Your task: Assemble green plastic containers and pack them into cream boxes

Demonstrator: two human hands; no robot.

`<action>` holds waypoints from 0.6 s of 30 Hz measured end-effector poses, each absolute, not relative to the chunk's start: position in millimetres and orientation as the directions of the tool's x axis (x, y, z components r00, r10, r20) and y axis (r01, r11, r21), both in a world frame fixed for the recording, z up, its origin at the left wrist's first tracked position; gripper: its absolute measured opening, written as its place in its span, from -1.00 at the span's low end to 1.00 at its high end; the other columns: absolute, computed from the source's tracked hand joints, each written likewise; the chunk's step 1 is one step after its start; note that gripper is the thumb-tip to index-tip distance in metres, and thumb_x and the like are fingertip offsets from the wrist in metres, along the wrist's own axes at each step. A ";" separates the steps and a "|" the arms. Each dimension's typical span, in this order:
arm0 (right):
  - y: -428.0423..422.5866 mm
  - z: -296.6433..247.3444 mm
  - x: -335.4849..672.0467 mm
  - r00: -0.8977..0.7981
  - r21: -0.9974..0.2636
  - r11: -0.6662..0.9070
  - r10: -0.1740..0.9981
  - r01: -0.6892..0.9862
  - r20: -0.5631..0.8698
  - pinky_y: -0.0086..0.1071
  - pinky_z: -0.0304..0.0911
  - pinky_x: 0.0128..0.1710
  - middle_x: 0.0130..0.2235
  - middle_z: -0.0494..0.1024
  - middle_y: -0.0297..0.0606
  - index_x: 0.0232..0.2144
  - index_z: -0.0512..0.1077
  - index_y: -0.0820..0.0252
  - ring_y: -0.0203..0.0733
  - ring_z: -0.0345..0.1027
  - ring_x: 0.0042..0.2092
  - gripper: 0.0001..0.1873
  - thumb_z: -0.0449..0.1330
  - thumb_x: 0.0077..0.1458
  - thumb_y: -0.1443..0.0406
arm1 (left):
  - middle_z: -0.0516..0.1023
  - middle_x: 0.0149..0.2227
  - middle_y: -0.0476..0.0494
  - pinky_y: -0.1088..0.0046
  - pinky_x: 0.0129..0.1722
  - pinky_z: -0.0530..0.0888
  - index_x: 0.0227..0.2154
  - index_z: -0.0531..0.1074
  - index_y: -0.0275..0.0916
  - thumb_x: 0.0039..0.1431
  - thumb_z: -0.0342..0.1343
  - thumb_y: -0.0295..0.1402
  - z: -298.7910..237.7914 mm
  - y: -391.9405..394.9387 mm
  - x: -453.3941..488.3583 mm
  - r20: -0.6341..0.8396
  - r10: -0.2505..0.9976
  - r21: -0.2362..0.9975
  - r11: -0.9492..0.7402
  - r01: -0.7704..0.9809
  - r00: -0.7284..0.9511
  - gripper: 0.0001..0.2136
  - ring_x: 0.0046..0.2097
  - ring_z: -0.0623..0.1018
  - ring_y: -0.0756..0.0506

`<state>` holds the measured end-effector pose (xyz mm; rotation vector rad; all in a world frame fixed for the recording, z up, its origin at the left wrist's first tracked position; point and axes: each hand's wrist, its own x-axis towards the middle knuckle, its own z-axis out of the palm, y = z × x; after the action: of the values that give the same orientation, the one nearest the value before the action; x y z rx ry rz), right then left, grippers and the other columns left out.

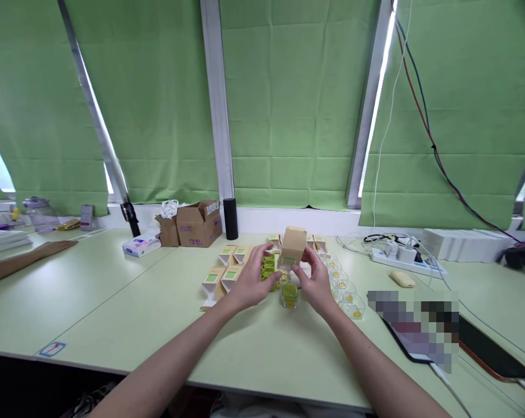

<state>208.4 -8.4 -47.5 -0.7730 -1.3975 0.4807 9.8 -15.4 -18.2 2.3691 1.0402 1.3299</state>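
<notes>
Both my hands hold up a small tan cardboard box (292, 246) above the pale green table (114, 307). My left hand (250, 280) curls around its left side, and my right hand (314, 280) grips its right side and bottom. Just below the box, a clear little case with a green and yellow item (289, 295) stands on the table. Small green items (268, 270) sit behind my left hand. Open tan boxes with green inserts (222, 280) lie to the left. A row of clear cases with yellow contents (347, 295) runs to the right.
A brown carton (199, 223), a black cylinder (230, 219) and a tissue pack (141, 246) stand at the back. A power strip with cables (404, 258), white boxes (457, 242) and a dark tablet (491, 351) lie to the right. Another person's arm (25, 258) rests at far left.
</notes>
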 end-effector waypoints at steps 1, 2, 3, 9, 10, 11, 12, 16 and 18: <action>-8.7 -48.7 208.6 0.126 -0.702 0.689 0.692 0.181 0.711 0.02 0.35 0.15 0.10 0.57 -0.09 0.16 0.41 0.08 0.06 0.45 0.09 -0.50 0.23 0.16 0.26 | 0.34 0.25 -0.32 0.04 0.15 0.52 0.30 0.15 -0.09 0.29 0.22 -0.25 -17.1 -9.8 13.7 0.635 0.698 0.548 -0.709 0.444 0.330 -0.42 0.19 0.47 -0.27; -8.7 -49.9 209.0 0.109 -0.675 0.705 0.670 0.217 0.735 0.03 0.34 0.17 0.13 0.55 -0.09 0.16 0.41 0.06 0.06 0.43 0.13 -0.50 0.20 0.16 0.29 | 0.36 0.24 -0.31 0.04 0.16 0.51 0.31 0.15 -0.08 0.28 0.24 -0.27 -15.6 -5.2 17.5 0.624 0.707 0.574 -0.704 0.418 0.333 -0.40 0.20 0.46 -0.27; -8.5 -51.2 209.6 0.092 -0.647 0.721 0.647 0.250 0.757 0.03 0.33 0.19 0.14 0.53 -0.10 0.16 0.41 0.05 0.06 0.41 0.16 -0.51 0.18 0.16 0.32 | 0.37 0.23 -0.29 0.04 0.18 0.50 0.29 0.17 -0.07 0.25 0.25 -0.32 -13.8 -1.4 21.0 0.625 0.705 0.587 -0.708 0.393 0.336 -0.40 0.20 0.46 -0.27; -8.3 -52.1 213.3 0.030 -0.507 0.774 0.537 0.380 0.843 0.08 0.18 0.35 0.26 0.45 -0.18 0.24 0.35 0.00 0.01 0.24 0.34 -0.34 0.03 0.10 0.46 | 0.33 0.15 -0.27 0.03 0.27 0.41 0.09 0.34 -0.12 0.17 0.18 -0.55 -8.6 6.8 30.2 0.784 0.521 0.408 -0.842 0.352 0.338 -0.56 0.28 0.37 -0.26; -8.6 -51.4 213.8 0.033 -0.495 0.773 0.527 0.398 0.849 0.08 0.15 0.36 0.28 0.42 -0.19 0.26 0.33 0.00 0.01 0.21 0.37 -0.31 0.02 0.10 0.47 | 0.32 0.16 -0.28 0.03 0.27 0.42 0.10 0.33 -0.12 0.17 0.14 -0.58 -10.8 7.2 29.5 0.808 0.485 0.364 -0.857 0.364 0.335 -0.55 0.29 0.36 -0.26; -8.7 -50.8 214.2 0.041 -0.487 0.769 0.518 0.413 0.854 0.09 0.15 0.36 0.29 0.41 -0.18 0.27 0.32 0.00 0.00 0.20 0.37 -0.30 0.01 0.09 0.48 | 0.30 0.17 -0.29 0.03 0.26 0.42 0.11 0.32 -0.12 0.17 0.09 -0.60 -14.0 7.6 28.3 0.831 0.447 0.318 -0.870 0.378 0.330 -0.54 0.30 0.35 -0.26; -8.6 -50.4 214.5 0.055 -0.483 0.765 0.511 0.426 0.858 0.09 0.16 0.36 0.28 0.41 -0.18 0.27 0.32 0.01 0.00 0.20 0.37 -0.30 0.00 0.10 0.48 | 0.28 0.19 -0.30 0.02 0.26 0.42 0.11 0.31 -0.12 0.18 0.06 -0.61 -17.9 8.1 26.5 0.854 0.407 0.269 -0.878 0.395 0.324 -0.54 0.30 0.34 -0.25; -5.8 -52.7 215.1 0.094 -0.475 0.748 0.491 0.464 0.866 0.10 0.22 0.29 0.19 0.48 -0.14 0.20 0.36 0.03 0.05 0.28 0.28 -0.43 0.03 0.16 0.44 | 0.25 0.24 -0.32 0.01 0.19 0.46 0.11 0.28 -0.08 0.23 0.06 -0.59 -36.3 11.8 16.4 0.909 0.250 0.057 -0.867 0.495 0.333 -0.57 0.29 0.35 -0.27; -4.0 -54.9 215.2 0.104 -0.466 0.740 0.480 0.485 0.871 0.12 0.24 0.27 0.16 0.49 -0.12 0.18 0.37 0.02 0.08 0.30 0.25 -0.48 0.05 0.19 0.42 | 0.25 0.25 -0.33 0.00 0.16 0.47 0.11 0.26 -0.05 0.24 0.13 -0.53 -43.2 13.6 11.2 0.906 0.192 -0.033 -0.855 0.517 0.376 -0.57 0.29 0.36 -0.29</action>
<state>215.2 -4.0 -54.9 -0.8194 -1.5211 -0.0046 11.2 13.6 -43.2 2.8521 0.7626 1.8017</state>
